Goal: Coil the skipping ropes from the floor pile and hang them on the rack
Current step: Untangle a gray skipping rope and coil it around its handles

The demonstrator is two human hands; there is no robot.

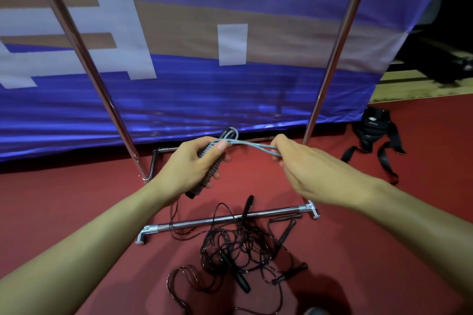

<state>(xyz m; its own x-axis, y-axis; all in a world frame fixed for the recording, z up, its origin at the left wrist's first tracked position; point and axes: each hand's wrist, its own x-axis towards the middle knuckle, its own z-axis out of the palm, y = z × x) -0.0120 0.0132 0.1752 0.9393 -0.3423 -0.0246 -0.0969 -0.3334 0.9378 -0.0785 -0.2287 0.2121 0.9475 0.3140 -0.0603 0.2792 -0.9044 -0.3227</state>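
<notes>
At the centre of the frame, we hold a grey-blue skipping rope (252,147) between both hands, above the red floor (76,199). Our left hand (189,169) curls its fingers round the ribbed handles (210,171), thumb pressed on top where the cord leaves them. Our right hand (304,169) pinches the far end of the looped cord, fingers drawn together. We judge this rope is partly coiled and not yet hung.

Below our hands, toward the lower centre, a tangled pile of black ropes (238,245) lies on the floor, draped over the rack's bottom bar (225,220), so most of the job appears left. The rack's two uprights (87,59) rise at left and right; its top rail is out of view, so we cannot tell whether anything hangs there. We see no container, only a black bag (373,130) lying at the right, contents hidden.
</notes>
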